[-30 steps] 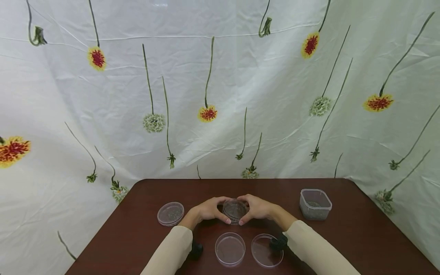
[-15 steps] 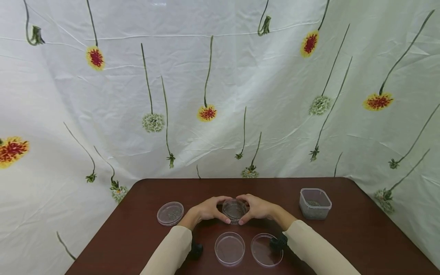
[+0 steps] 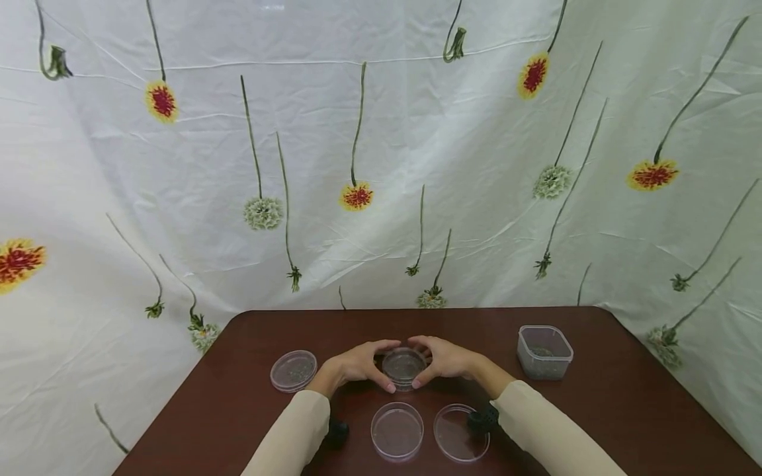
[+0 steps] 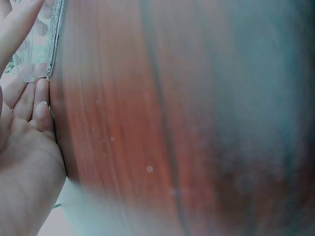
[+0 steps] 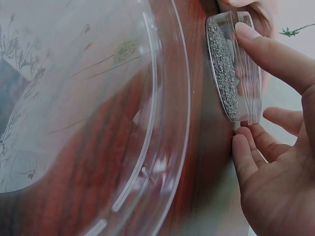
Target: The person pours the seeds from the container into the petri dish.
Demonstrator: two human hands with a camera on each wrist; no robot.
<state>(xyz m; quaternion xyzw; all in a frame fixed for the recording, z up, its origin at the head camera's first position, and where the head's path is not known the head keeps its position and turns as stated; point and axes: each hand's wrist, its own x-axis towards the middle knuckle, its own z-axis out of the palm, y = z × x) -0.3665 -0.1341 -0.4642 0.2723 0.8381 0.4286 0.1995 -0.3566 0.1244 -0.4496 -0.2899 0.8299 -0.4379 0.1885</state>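
Note:
A small clear petri dish with its lid on stands at mid-table between both hands. Grey granules line its bottom in the right wrist view. From the left, my left hand curves around the dish, thumb at its near edge. The right hand curves around the other side. In the right wrist view, the right thumb touches the lid's side while the other fingers bend below it. The left wrist view cuts off most of the dish, with left fingers against it.
Two clear round dish parts lie nearer me, the right one partly under the right wrist's black camera. Another petri dish with specks sits left. A plastic tub of granules stands right on the brown table.
The dish's lid appears slightly lower and flatter than before. The left thumb has shifted a little outward and nearer me. Otherwise the hands and the other dishes stay in place.

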